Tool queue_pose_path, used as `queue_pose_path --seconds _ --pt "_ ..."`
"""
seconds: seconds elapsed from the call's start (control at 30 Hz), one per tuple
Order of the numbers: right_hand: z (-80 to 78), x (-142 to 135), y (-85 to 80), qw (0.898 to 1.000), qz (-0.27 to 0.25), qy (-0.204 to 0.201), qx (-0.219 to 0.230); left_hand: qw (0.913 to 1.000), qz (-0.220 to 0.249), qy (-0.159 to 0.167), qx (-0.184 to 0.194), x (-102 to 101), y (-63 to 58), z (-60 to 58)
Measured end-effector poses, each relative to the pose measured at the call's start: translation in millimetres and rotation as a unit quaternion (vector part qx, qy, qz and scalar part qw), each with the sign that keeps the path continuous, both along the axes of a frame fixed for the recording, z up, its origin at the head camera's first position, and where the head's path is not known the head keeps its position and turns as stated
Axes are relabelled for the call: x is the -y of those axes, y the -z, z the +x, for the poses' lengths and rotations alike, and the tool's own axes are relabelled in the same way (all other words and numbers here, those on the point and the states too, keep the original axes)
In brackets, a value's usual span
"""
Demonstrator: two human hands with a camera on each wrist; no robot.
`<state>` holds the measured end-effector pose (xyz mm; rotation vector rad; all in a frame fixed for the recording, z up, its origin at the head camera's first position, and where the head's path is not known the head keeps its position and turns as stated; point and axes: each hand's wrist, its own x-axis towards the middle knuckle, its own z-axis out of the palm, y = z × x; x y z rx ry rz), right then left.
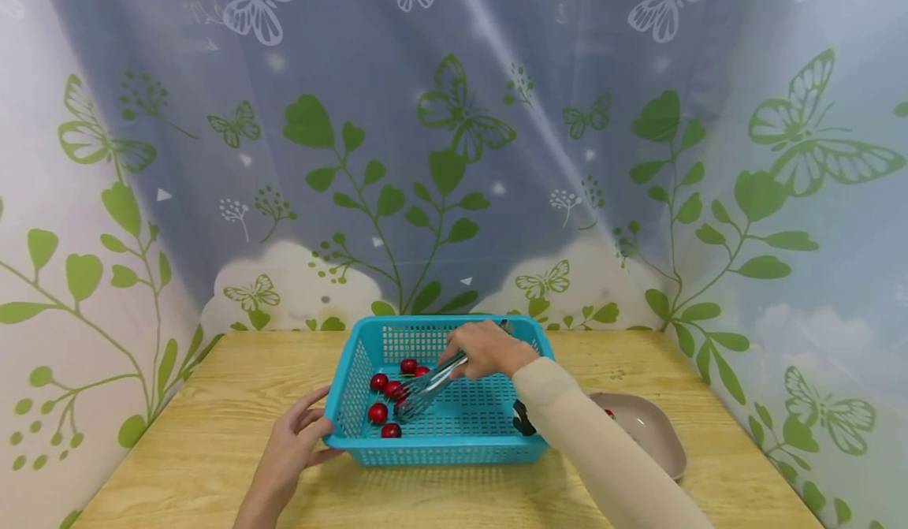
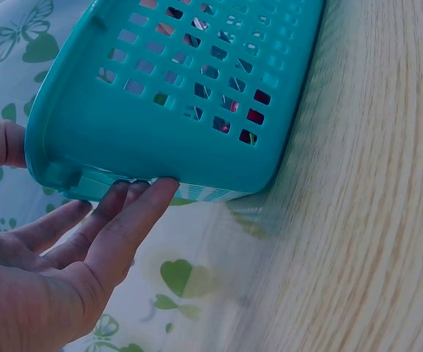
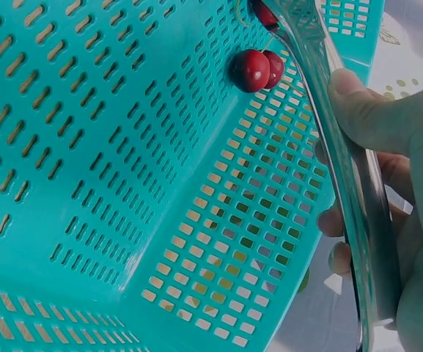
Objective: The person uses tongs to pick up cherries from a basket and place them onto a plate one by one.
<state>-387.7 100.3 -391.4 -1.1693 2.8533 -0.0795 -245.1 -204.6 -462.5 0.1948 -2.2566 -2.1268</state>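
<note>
A blue plastic basket [image 1: 454,441] with perforated walls stands on the table, several dark red cherries [image 1: 377,413] in its left half. My left hand [image 1: 287,446] holds the basket's front left corner; in the left wrist view the fingertips [image 2: 168,183] lie against the outer end wall, thumb at the rim. Reaching over the basket, my right hand [image 1: 485,349] grips metal tongs [image 1: 429,387], thumb on one arm and fingers on the other. Their slotted head points down among the cherries. One cherry shows partly behind the tongs at the right wrist view's top; whether they clasp it, I cannot tell.
To the basket's right lies a pinkish-beige dish [image 1: 656,434], partly covered by my right sleeve [image 1: 596,434], with a bit of red visible in it. A curtain [image 1: 454,198] printed with butterflies and leaves hangs behind the wooden table [image 1: 206,426].
</note>
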Motion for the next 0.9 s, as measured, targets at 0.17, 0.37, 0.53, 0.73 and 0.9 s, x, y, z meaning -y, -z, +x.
queue_pose_path --seconds 0.17,0.37,0.53,0.73,0.9 --pt "0.9 -1 -1.3 1.0 0.005 0.003 -0.005 1.0 0.002 -0.002 0.0 0 -0.3 1.2" --pt "0.9 -5 -6.6 1.0 0.0 0.009 -0.003 1.0 -0.003 0.0 0.001 0 1.4 -0.6" --pt "0.6 -11 -11.6 1.0 -0.012 0.002 -0.01 1.0 -0.01 0.001 0.0 1 2.5 -1.9" --pt "2.3 -17 -17.7 0.999 -0.033 -0.011 -0.02 1.0 -0.007 -0.002 0.0 0 -0.1 0.7" --pt "2.7 -24 -24.1 0.999 -0.037 -0.006 -0.031 1.0 -0.007 -0.002 0.0 -1 -1.9 2.2"
